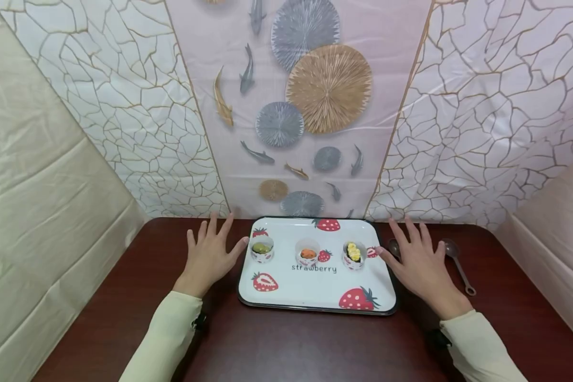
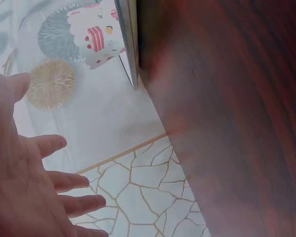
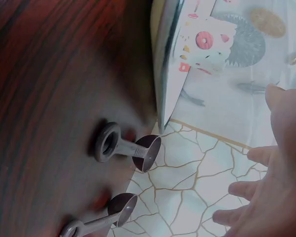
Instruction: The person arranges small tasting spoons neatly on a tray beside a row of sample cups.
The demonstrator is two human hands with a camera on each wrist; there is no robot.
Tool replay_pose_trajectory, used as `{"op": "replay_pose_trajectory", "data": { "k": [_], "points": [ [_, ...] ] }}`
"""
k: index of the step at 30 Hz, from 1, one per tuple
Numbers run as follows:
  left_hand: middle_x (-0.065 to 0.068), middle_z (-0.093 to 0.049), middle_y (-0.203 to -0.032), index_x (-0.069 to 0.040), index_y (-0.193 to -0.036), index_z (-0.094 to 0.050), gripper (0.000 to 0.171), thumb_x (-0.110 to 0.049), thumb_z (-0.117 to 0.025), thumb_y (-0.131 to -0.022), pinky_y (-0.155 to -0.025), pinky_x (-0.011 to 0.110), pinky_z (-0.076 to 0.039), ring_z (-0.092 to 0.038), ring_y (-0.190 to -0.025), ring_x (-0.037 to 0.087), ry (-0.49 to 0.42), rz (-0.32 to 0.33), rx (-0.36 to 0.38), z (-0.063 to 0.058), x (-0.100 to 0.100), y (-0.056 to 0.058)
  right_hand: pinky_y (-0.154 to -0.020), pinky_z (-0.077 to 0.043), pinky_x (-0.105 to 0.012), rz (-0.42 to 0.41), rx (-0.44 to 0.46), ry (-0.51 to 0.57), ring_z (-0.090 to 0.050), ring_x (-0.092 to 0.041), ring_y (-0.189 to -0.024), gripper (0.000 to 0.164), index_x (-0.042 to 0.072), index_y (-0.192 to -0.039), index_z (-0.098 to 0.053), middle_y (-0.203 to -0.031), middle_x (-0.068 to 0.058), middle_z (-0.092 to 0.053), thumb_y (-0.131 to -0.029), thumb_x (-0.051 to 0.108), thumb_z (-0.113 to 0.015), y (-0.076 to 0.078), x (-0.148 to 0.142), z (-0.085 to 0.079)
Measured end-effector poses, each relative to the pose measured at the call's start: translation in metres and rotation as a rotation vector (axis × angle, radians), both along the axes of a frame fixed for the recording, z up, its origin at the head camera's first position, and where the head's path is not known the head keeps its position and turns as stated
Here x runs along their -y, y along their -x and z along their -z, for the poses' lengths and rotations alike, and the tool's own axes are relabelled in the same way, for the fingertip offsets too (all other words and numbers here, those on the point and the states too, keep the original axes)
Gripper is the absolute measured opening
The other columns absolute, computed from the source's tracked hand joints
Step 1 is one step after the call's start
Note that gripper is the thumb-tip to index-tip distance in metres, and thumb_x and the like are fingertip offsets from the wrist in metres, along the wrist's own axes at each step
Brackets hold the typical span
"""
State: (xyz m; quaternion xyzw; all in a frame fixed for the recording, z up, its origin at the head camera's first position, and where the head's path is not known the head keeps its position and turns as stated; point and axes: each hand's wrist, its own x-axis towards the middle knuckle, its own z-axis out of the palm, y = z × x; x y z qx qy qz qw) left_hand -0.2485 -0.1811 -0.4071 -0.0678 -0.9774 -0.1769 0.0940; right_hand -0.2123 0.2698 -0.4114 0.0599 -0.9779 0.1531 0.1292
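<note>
My left hand (image 1: 208,260) is held with fingers spread beside the left edge of a white strawberry-printed tray (image 1: 296,289), holding nothing. On the other side my right hand (image 1: 420,265), fingers also spread and holding nothing, hovers over two dark measuring spoons (image 3: 147,153), partly covering them in the head view. Three small paper cups stand in a row on the tray. The left cup (image 1: 262,257) holds something green, the middle cup (image 1: 307,261) something orange, and the right cup (image 1: 352,263) something yellow on a dark base.
A dark reddish wood table (image 1: 305,345) carries the tray near its back edge. Behind it hangs a cloth (image 1: 315,159) printed with fish and round leaves. Cream fabric walls (image 1: 43,212) flank the table on both sides.
</note>
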Motion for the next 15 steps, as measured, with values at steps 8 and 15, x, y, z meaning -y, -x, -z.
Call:
{"op": "replay_pose_trajectory", "data": {
  "k": [8,15],
  "points": [
    [0.025,-0.016,-0.173,-0.009,-0.170,-0.016,0.097,-0.064,-0.056,-0.102,-0.125,0.077,-0.004,-0.019,-0.156,0.053,-0.064,0.002,0.060,0.000,0.001,-0.006,-0.106,-0.028,-0.088,-0.067,-0.028,0.113,-0.026,-0.062,-0.145,0.083,0.003,-0.164,-0.030,-0.162,-0.038,-0.027,-0.101,0.037,-0.072,-0.007,0.002,-0.003],
    [0.021,-0.013,-0.175,-0.004,-0.170,-0.009,0.104,-0.062,-0.061,-0.101,-0.128,0.071,-0.005,-0.018,-0.158,0.047,-0.101,0.015,0.065,-0.001,0.002,-0.012,-0.105,-0.031,-0.086,-0.080,-0.044,0.174,-0.028,-0.061,-0.144,0.082,0.001,-0.162,-0.034,-0.160,-0.038,-0.028,-0.098,0.029,-0.076,-0.016,0.003,-0.005]
  ]
}}
